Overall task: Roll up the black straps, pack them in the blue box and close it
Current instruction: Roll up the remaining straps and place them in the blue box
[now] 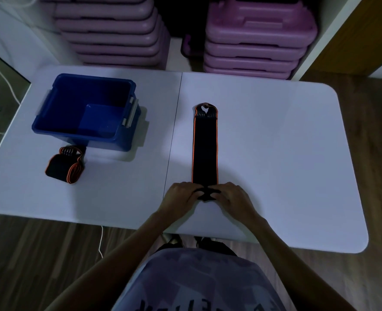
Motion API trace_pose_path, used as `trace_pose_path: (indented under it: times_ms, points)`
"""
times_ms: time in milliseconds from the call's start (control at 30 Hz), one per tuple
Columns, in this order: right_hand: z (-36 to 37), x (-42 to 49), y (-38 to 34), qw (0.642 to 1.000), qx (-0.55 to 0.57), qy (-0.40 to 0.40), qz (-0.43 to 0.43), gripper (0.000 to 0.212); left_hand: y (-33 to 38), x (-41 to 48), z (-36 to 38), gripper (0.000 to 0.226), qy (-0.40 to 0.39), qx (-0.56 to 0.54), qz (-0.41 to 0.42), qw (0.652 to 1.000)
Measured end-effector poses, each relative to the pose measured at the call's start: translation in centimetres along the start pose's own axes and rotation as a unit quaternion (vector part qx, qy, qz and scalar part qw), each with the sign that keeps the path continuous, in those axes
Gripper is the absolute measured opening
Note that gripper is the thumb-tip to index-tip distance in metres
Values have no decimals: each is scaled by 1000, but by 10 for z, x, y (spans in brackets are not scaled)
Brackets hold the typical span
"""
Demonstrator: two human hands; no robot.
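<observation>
A person's left hand (181, 195) and right hand (229, 195) pinch the near end of a black strap (205, 147), fingers (195, 192) curled over the first turn of the roll. The orange-edged band lies flat, running from the surface's (275, 131) near edge toward its far edge. It looks light, soft and elastic; gripping both edges should keep it straight. A rolled strap (63, 166) waits beside the open, rigid plastic blue box (51, 122) near the left edge.

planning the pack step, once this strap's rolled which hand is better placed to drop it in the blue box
Left, probably. The blue box sits open on the table's left half, on the left hand side; the right hand would cross over. Both now grip the flat strap at its near end.
</observation>
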State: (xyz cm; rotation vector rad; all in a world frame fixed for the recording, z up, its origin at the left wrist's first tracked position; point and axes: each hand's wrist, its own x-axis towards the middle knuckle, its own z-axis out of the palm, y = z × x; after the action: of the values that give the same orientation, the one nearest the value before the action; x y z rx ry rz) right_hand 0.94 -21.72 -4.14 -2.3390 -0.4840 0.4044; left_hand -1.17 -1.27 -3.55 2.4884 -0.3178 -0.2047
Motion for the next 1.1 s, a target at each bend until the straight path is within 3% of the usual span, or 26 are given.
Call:
trace_pose_path:
  times_ms: [133, 267, 400, 533, 633, 733, 933, 1100]
  points:
    - [4, 19, 0, 997, 37, -15, 72, 24, -6, 4, 14, 26, 45, -17, -79, 996]
    - [10, 27, -1, 996, 50, 25, 70, 11, -5, 11, 16, 22, 75, -17, -111, 991]
    - [11, 23, -2, 997, 6, 57, 53, 8, -5, 12, 16, 23, 99, 19, -48, 994]
    - [13, 9, 5, 990, -101, 91, -36, 27, -15, 0, 21, 21, 123, 75, 33, 989]
    - [11, 2, 21, 983, -143, 45, -109, 45, -31, -8, 23, 37, 114, 120, 97, 981]
    - [9, 4, 23, 983, -135, 30, -119, 44, -40, -7, 24, 40, 114, 101, 121, 981]
    - [-5, 21, 16, 998, -17, -44, -29, 37, -26, 4, 12, 44, 66, 44, 16, 997]
    - [-8, 46, 12, 997, 37, -42, 46, 27, -23, 31, 3, 47, 23, -6, -93, 995]
